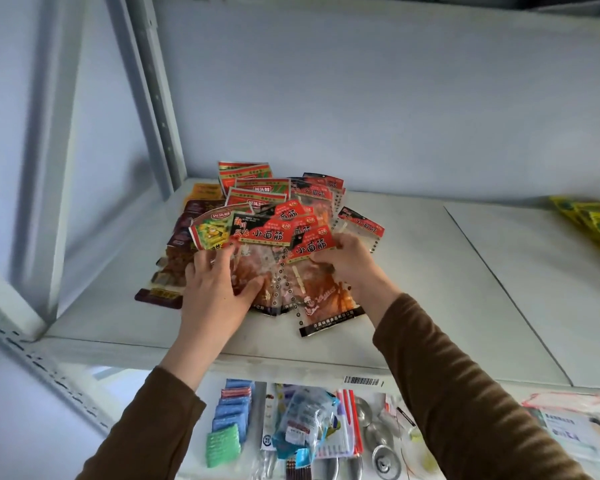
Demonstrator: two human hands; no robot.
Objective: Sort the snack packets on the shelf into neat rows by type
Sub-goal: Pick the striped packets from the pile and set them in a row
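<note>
Both hands work in the middle of the snack pile, seen from the single head view. Left hand lies with fingers spread and fairly straight over the clear-fronted red packets, pressing the fan down rather than gripping it. Right hand has its fingers curled round the right-hand edge of the same fan, pinching several packets together just below their red headers.

Taking that fan as the landmark: behind it sit the red-and-green packets, overlapping in a loose stack; to its left, half buried, lie the dark maroon packets and an orange packet further back; far to its right, at the frame's edge, is a group of yellow-green packets, well apart. All rest on the white shelf. Below the shelf's front lip a lower level holds blue and green sponges and mixed small goods.

The step looks like gathering one type into a single bundle. To do it well, I would square the headers against each other while the left palm steadies the stack, then lift the bundle clear before sliding it to bare shelf on the right, so the slippery film does not drag neighbours along. The green-fronted packet tucked at the fan's left edge should be left out.
</note>
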